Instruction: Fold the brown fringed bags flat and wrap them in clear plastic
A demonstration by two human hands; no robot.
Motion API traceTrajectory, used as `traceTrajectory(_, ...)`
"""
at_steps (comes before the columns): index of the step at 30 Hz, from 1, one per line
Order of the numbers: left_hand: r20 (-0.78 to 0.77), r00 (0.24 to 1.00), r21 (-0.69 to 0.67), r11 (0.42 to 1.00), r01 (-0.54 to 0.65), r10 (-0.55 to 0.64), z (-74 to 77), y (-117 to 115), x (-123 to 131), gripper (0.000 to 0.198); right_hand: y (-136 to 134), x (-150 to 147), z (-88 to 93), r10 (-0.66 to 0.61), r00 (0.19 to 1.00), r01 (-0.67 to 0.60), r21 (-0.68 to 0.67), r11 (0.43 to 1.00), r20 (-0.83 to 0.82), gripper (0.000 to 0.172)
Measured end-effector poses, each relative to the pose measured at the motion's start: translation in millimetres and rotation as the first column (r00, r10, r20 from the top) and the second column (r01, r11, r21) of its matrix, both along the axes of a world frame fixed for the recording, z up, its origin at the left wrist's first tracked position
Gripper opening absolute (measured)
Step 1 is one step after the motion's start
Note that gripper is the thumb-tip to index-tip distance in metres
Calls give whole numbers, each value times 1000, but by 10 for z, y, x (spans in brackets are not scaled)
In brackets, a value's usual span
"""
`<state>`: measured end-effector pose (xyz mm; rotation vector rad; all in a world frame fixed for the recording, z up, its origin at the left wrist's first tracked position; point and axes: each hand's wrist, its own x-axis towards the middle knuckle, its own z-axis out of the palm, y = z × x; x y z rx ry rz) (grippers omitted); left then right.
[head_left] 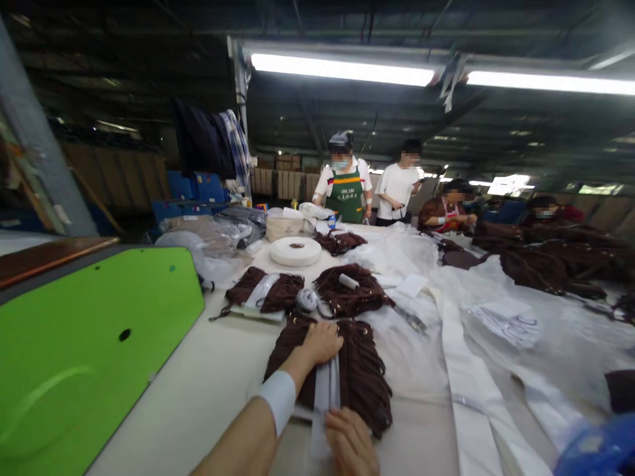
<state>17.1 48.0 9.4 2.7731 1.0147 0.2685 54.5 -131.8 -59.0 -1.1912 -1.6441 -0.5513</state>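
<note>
A brown fringed garment bundle lies on the white table right in front of me. A white band runs lengthwise down its middle. My left hand, with a white cuff at the wrist, rests on the bundle's far end, fingers curled over the top of the band. My right hand is at the near edge, its fingers closed on the lower end of the same band.
A bright green machine cover fills the left. Two more brown bundles, a white tape roll, clear plastic bags and white strips lie beyond. Several people work at the far side.
</note>
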Motion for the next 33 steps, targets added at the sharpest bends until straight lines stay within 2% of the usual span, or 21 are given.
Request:
traceTrajectory(2, 5, 1000, -14, 1000, -17, 17, -58, 48, 5, 31, -20, -18, 10, 3, 1000, -3, -90, 996, -1, 28)
traceTrajectory(5, -4, 1000, -32, 999, -2, 2, -108, 105, 0, 32, -44, -32, 112, 28, 1000, -28, -157, 987, -3, 28)
traceTrajectory(9, -21, 996, -20, 997, 81, -81, -54, 95, -40, 29, -73, -40, 213, 42, 999, -35, -185, 982, 33, 28)
traceTrajectory(12, -12, 995, 21, 995, 95, -95, 37, -31, -139, 40, -76, -40, 214, 36, 998, -25, -186, 982, 56, 26)
traceTrajectory(15, 2, 989, 66, 987, 148, -148, 88, -258, -336, 47, -70, -42, 203, 35, 997, -22, -177, 984, 73, 27)
traceTrajectory(19, 13, 943, 148, 933, 328, -334, -6, -540, -683, 39, -67, -50, 225, 27, 995, -10, -167, 986, 98, 27)
traceTrajectory(22, 15, 894, 248, 867, 432, -449, -127, -612, -870, 40, -78, -66, 257, 13, 992, 7, -158, 987, 126, 27)
traceTrajectory(26, -22, 867, 275, 830, 484, -498, -166, -579, -945, 46, -113, -90, 286, 16, 988, 9, -162, 987, 155, 28)
traceTrajectory(33, -137, 840, 233, 807, 543, -525, -39, -539, -940, 53, -142, -125, 239, 84, 989, -54, -225, 973, 124, 25)
